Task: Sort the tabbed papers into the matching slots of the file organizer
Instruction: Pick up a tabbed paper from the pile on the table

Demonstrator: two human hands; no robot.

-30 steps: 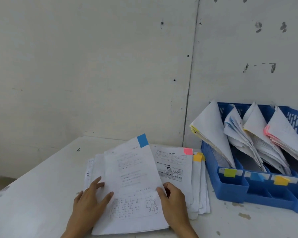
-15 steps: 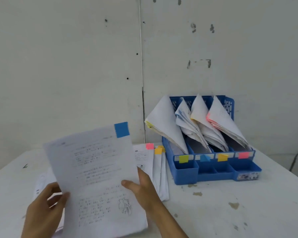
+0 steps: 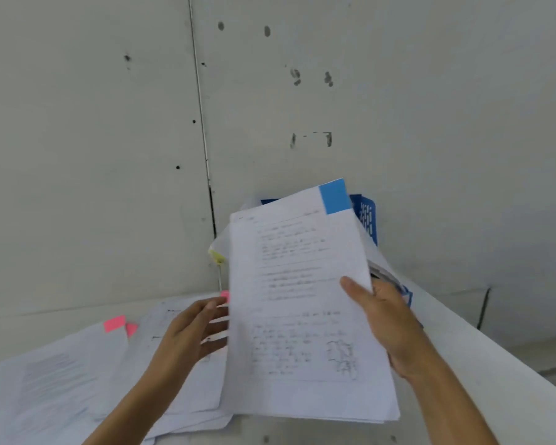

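Note:
My right hand grips the right edge of a white printed paper with a blue tab at its top right corner. I hold it upright in front of the blue file organizer, which it hides almost entirely. My left hand hovers beside the paper's left edge with fingers spread, over the pile. The stack of tabbed papers lies on the table at lower left, with pink tabs showing. A yellow tab peeks out from the organizer's left slot.
A white table carries everything, its right edge running diagonally at the right. A grey panelled wall with a vertical seam stands directly behind the organizer.
The blue-tabbed paper has been lifted off the pile and carried right, up in front of the organizer. My left hand has come off the sheet; the right hand alone holds it.

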